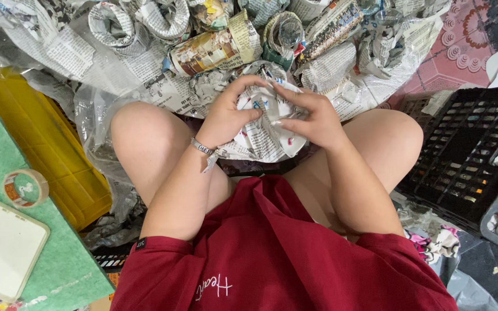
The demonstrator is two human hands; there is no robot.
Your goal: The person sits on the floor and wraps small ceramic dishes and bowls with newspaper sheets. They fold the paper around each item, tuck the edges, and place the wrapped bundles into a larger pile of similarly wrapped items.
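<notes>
Between the knees, left hand (226, 118) and right hand (312, 115) both clutch newspaper-wrapped bundle (266, 135), fingers curled tight around it.

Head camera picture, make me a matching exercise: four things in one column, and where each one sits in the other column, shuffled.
Things:
1. tape roll
2. black crate
3. newspaper bundle
4. wrapped glasses

Places:
A. between both hands, over the lap
B. on the green surface, far left
C. on the floor, right side
D. piled at the top, beyond the knees

Pairs: 1-B, 2-C, 3-A, 4-D
</notes>
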